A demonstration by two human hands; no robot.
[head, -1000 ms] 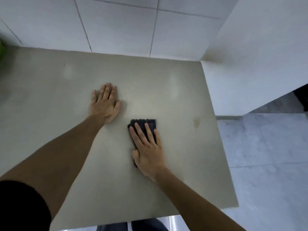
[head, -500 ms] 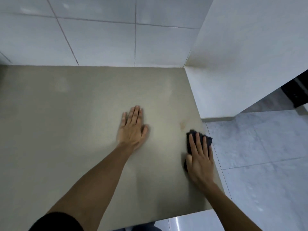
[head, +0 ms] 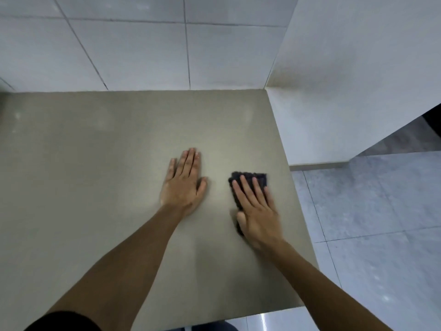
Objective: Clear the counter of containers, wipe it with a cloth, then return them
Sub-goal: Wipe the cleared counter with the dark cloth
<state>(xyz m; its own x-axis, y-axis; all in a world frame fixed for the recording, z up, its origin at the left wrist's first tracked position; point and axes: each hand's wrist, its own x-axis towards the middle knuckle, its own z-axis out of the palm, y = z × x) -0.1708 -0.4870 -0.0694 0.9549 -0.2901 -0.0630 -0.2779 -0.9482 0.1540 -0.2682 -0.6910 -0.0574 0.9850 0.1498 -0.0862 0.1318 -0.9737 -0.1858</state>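
A grey-beige counter fills the middle of the head view, with no containers on it. My right hand lies flat on a dark folded cloth near the counter's right edge, fingers spread and pressing the cloth down. Only the cloth's far end and left side show from under the palm. My left hand rests flat on the bare counter just left of the cloth, fingers together, holding nothing.
A white tiled wall rises behind the counter. A white wall or cabinet side stands at the back right corner. Beyond the counter's right edge the grey tiled floor lies below.
The right hand slid the cloth to the counter's right edge, then back a little left and farther from me. The brownish stain near the right edge no longer shows. The left hand stayed flat.
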